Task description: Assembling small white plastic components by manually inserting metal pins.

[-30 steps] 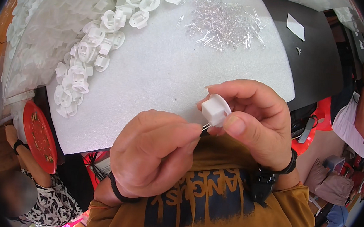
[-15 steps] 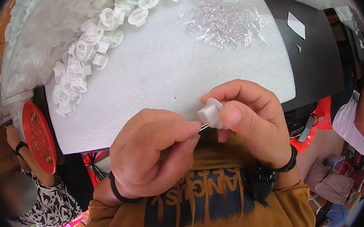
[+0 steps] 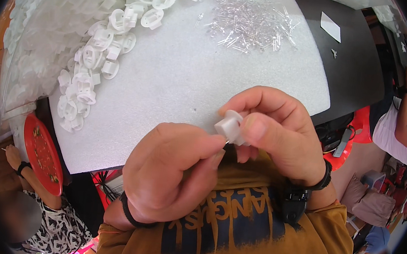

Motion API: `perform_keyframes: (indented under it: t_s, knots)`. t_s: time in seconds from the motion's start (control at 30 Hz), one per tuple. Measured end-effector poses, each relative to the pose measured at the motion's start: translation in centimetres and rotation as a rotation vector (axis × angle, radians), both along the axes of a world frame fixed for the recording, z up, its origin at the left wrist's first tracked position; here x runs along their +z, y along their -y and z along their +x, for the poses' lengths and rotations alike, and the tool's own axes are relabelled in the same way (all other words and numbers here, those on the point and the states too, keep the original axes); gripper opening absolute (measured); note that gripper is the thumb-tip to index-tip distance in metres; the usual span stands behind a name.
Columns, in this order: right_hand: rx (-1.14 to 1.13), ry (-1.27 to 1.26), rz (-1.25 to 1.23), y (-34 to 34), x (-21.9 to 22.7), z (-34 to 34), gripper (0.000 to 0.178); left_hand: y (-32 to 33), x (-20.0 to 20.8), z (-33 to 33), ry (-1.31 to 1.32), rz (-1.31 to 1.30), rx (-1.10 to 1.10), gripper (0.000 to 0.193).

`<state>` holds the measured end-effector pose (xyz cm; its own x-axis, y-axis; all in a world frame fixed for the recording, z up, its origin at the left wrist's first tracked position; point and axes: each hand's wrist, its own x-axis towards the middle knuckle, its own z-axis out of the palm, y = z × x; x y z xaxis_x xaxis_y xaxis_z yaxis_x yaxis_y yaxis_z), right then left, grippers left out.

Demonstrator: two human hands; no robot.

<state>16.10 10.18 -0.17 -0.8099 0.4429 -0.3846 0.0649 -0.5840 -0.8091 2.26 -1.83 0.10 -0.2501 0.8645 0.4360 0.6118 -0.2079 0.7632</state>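
Observation:
My right hand [image 3: 281, 129] pinches a small white plastic holder [image 3: 229, 128], a round flange with a boxy middle, between thumb and fingers. Right beside it, my left hand [image 3: 172, 170] is closed, thumb against forefinger, on the thin metal legs of an LED [image 3: 227, 142]. Only a short bit of the legs shows between the left fingertips and the holder; the LED's head is hidden. Both hands are held over the near edge of the white foam sheet [image 3: 183, 81].
Clear LEDs with wire legs [image 3: 250, 21] lie heaped at the far middle. More white holders [image 3: 90, 57] line the left side, beside a clear bag [image 3: 61, 25] full of them. A red tray [image 3: 44, 155] and a co-worker's hand [image 3: 13, 157] are at far left.
The holder in my right hand has moved slightly left, closer to my left fingertips. Less of the LED's metal legs shows between the two hands. My left hand has barely moved.

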Motion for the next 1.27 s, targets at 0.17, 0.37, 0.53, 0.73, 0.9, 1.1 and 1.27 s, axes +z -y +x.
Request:
perform_keyframes:
  t_s: [0.17, 0.37, 0.53, 0.73, 0.9, 1.1, 1.27]
  knots:
    - [-0.011, -0.053, -0.042, -0.1, 0.1, 0.0, 0.039, -0.2, -0.7, -0.1, -0.005, 0.056, -0.014, 0.033]
    - [-0.027, -0.078, 0.016, -0.2, 0.2, 0.1, 0.039, 0.2, -0.1, 0.2, 0.161, -0.035, 0.076, 0.029]
    - [-0.078, -0.139, 0.025, 0.1, 0.0, 0.1, 0.037, 0.2, -0.4, 0.2, 0.155, -0.056, 0.078, 0.024]
    - [0.012, -0.147, 0.225, -0.3, 0.4, 0.4, 0.039, 0.2, 0.4, -0.1, 0.089, -0.102, 0.065, 0.025]
    - [0.016, -0.205, 0.268, -0.2, -0.1, 0.3, 0.039, 0.1, 0.4, -0.4, -0.013, -0.065, 0.001, 0.027]
    - [0.029, -0.177, 0.334, -0.5, -0.3, 0.0, 0.040, -0.1, 0.1, -0.4, 0.014, -0.081, 0.043, 0.025]
    - [0.038, -0.205, 0.376, -0.9, -0.5, -0.1, 0.042, -0.1, -0.3, -0.6, 0.172, -0.162, 0.066, 0.024]
